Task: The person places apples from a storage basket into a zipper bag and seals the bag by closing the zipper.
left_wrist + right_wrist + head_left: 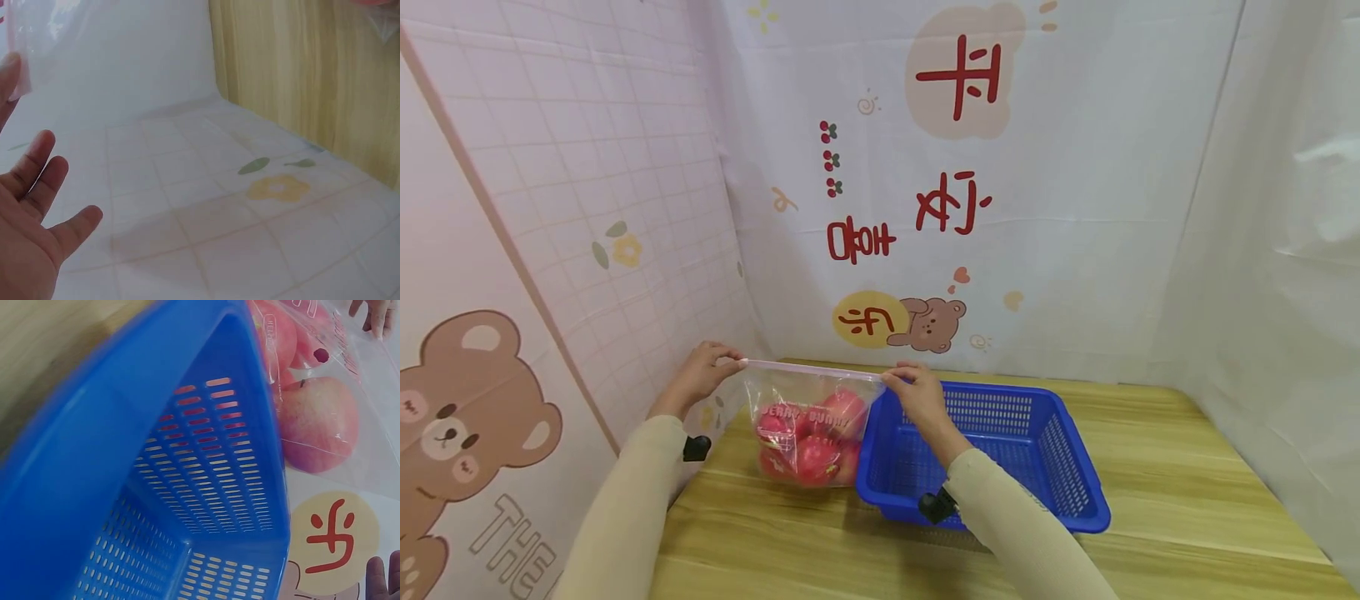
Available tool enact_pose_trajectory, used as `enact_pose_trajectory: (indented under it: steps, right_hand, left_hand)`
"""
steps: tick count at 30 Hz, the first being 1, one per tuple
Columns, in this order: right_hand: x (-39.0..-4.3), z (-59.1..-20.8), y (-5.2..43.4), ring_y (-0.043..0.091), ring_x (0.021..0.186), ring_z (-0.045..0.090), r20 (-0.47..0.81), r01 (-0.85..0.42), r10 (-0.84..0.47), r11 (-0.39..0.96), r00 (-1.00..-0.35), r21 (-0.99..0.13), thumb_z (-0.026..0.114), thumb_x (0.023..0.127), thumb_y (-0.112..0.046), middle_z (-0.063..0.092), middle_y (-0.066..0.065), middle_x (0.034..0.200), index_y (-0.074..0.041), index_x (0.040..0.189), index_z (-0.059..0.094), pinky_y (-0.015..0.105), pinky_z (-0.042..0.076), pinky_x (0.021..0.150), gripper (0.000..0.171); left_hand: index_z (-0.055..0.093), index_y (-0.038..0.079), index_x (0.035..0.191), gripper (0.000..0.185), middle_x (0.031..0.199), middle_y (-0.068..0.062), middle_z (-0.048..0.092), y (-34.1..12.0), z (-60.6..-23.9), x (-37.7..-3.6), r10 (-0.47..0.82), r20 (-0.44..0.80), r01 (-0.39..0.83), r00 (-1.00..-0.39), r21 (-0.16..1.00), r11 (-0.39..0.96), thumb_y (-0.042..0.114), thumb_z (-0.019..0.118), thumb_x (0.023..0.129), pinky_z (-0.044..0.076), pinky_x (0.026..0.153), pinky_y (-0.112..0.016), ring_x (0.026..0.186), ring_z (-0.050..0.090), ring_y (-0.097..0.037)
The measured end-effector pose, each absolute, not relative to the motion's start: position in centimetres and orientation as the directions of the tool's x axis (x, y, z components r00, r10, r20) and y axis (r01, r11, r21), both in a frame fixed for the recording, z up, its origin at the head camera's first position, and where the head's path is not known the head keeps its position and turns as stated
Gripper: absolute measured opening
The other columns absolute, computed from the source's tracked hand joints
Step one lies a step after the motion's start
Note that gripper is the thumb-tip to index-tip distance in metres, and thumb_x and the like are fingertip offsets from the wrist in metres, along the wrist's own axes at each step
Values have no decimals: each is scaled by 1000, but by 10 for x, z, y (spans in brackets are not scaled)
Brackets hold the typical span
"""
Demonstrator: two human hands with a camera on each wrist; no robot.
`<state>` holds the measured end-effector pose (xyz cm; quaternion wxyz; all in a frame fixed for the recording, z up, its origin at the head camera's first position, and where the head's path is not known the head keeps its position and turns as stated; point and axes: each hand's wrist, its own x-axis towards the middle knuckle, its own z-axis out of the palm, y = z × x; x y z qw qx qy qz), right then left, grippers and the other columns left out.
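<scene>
A clear zip bag [801, 382] with pink print and a pale pink top strip stands on the table, holding several red apples [817, 458]. My left hand [698, 377] pinches the left end of that strip between thumb and finger; its other fingers spread apart in the left wrist view. At the strip's opposite end my right hand [922, 402] pinches the corner, its forearm passing over a blue plastic basket [1078, 450]. The strip is stretched straight between both hands. Through the film in the right wrist view, one apple [319, 425] shows close to the basket wall.
The slotted basket sits right beside the bag on the wood-grain table [790, 550]. White printed cloth [1075, 167] hangs behind the table, and more cloth [587, 150] closes off the left side. Dark wrist devices [697, 448] are on both arms.
</scene>
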<state>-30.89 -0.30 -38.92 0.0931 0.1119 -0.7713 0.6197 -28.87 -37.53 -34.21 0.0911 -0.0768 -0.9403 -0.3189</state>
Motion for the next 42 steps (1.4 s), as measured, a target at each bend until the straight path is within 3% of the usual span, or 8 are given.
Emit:
enact_pose_trajectory:
  steps: [9,16,20,30,37,40,42]
  right_hand:
    - [-309,-392,-4,24,102,60,238,-257,-161,105,-958,-961,69,93,-18,69,6,108,-5,103,76,44,48,94,18]
    - [-311,-394,-4,29,113,59,201,-227,-171,148,-964,-963,69,94,-21,66,10,118,-4,113,74,48,47,99,25]
    - [-311,-393,-3,29,113,59,208,-233,-161,159,-965,-959,68,95,-22,68,8,115,-6,109,76,49,46,100,23]
    - [-310,-392,-3,29,116,57,222,-246,-140,188,-965,-951,69,94,-22,66,8,118,-6,105,77,48,46,100,22]
    - [-305,-385,-6,33,133,46,249,-273,-135,202,-959,-941,70,93,-18,60,11,133,-2,101,77,46,43,104,19]
    - [-303,-382,-9,33,133,46,282,-307,-141,208,-949,-929,70,93,-17,61,10,132,-1,99,77,46,43,104,18]
    - [-299,-380,-11,32,132,47,308,-336,-151,214,-939,-917,71,92,-16,62,10,131,-1,98,77,46,43,104,18]
  left_hand:
    - [61,-3,119,38,138,-30,44,-376,-355,-284,16,198,151,-980,689,708,30,53,104,33,102,-66,129,38,-47]
    - [57,-3,124,43,139,-28,45,-377,-362,-282,3,154,119,-988,747,654,34,51,104,33,102,-64,130,38,-46]
    - [55,-2,130,48,137,-27,48,-376,-368,-283,-13,141,103,-990,778,619,38,53,103,35,103,-62,128,41,-45]
    - [56,-6,127,54,135,-27,51,-376,-386,-284,-42,98,63,-994,855,515,41,53,102,31,107,-59,127,41,-40]
    - [56,-3,133,59,140,-25,48,-382,-386,-274,-74,123,67,-990,850,522,46,53,101,40,93,-48,117,44,-36]
    - [53,-4,137,62,146,-27,43,-385,-384,-270,-66,116,68,-991,867,494,46,53,101,40,99,-54,123,44,-43]
    - [51,-5,139,63,149,-28,39,-387,-382,-267,-55,113,74,-992,877,474,46,53,101,33,106,-61,130,40,-48]
